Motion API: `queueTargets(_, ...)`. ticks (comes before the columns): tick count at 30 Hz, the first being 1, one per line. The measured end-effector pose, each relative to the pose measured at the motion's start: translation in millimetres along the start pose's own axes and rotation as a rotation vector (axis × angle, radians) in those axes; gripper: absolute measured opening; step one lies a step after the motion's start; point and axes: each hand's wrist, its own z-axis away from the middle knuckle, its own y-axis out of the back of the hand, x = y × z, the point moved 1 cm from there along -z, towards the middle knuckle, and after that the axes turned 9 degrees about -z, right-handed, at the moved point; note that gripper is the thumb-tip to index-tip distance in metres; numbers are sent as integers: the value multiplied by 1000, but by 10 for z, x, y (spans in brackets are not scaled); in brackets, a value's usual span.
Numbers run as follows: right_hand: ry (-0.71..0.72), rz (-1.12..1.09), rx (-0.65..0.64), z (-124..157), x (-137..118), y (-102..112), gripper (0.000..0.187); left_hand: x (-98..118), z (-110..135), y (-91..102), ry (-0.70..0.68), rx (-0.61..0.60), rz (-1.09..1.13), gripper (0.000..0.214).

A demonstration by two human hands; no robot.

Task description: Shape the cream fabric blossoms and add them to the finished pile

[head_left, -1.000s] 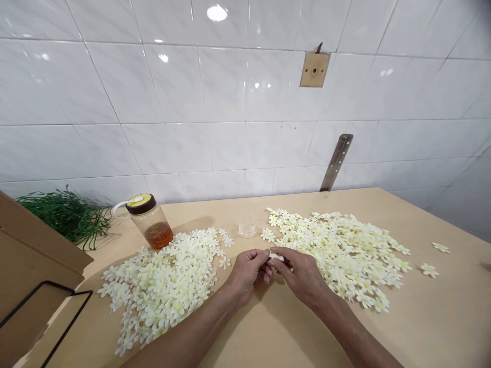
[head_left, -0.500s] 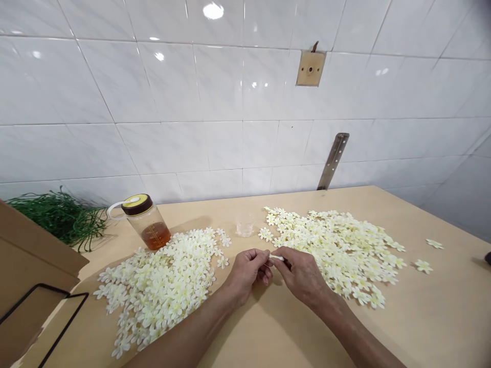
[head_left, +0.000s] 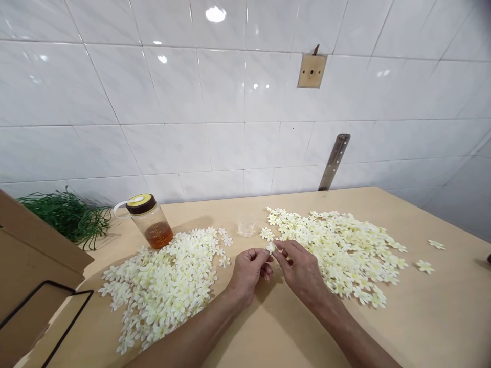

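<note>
My left hand (head_left: pixel 247 271) and my right hand (head_left: pixel 301 271) meet above the middle of the wooden table (head_left: pixel 422 317), fingertips pinched together on one small white fabric flower (head_left: pixel 271 248). A broad pile of the same cream-white flowers (head_left: pixel 164 281) lies to the left of my hands. A second, wider pile of flowers (head_left: pixel 337 245) spreads to the right, close behind my right hand. Both forearms rest low over the table.
A bottle with amber liquid and a brown-yellow lid (head_left: pixel 150 222) stands behind the left pile. A small clear cup (head_left: pixel 246 226) sits between the piles. Green plastic stems (head_left: pixel 65 214) lie at far left by a cardboard box (head_left: pixel 34 266). Two stray flowers (head_left: pixel 431 255) lie at right.
The flower held flat between my fingertips a second ago is now turned up and raised slightly; both hands stay together in the same spot.
</note>
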Motion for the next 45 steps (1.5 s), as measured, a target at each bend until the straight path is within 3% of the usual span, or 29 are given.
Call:
queueTargets(3, -3, -23, 20, -6, -31, 10, 28, 19, 12, -18, -2, 22, -25, 29)
queueTargets(10, 71, -50, 45, -22, -43, 28, 18, 20, 39, -48, -19, 80, -79, 27)
queueTargets(16, -128, -168, -54, -21, -20, 7, 24, -10, 40, -43, -21, 21, -31, 25)
queueTargets(21, -381, -362, -19, -46, -33, 17, 27, -10, 52, -43, -53, -92, -12, 30)
queueTargets(24, -454, -422, -12, -60, -15, 48, 27, 10, 66, -49, -47, -148, 5, 31)
queueTargets(30, -328, -241, -5, -69, -45, 159, 29, 15, 54, -40, 26, -75, 68, 27)
queueTargets(35, -206, -72, -19, -71, -139, 152, 29, -16, 38, -26, 25, -146, 99, 35)
queueTargets(45, -146, -185, -25, -26, -108, 50, 15, -24, 0, 7, 25, -190, 171, 39)
